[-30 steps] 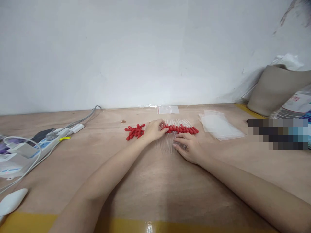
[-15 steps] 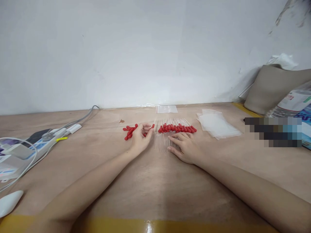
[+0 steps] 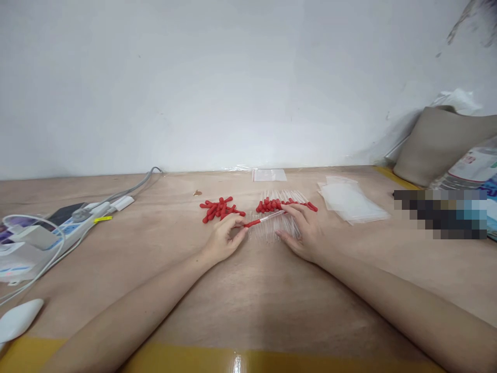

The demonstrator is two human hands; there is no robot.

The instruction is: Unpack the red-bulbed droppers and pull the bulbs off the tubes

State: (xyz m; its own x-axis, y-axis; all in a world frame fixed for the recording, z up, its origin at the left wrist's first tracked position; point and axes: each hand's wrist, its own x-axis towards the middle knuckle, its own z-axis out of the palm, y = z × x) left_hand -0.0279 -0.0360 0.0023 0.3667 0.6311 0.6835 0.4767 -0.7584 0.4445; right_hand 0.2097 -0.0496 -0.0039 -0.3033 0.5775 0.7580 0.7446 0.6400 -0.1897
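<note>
My left hand pinches the red rubber bulb of a dropper between thumb and fingertips. A clear tube runs from that bulb up and to the right, where its far end meets the fingers of my right hand. The thumb of this hand stands apart, lower down over a row of loose clear tubes. Behind them lies a row of droppers with red bulbs, their clear tubes pointing to the wall. Left of these is a heap of loose red bulbs, just beyond my left hand.
Clear plastic bags lie to the right, and a small zip bag by the wall. A power strip with cables and a white mouse are on the left. A grey bin and a plastic bottle stand at the right.
My left hand has drawn back from the heap with a red bulb, now joined to a clear tube. My right hand has lifted that tube's end from the loose tubes.
</note>
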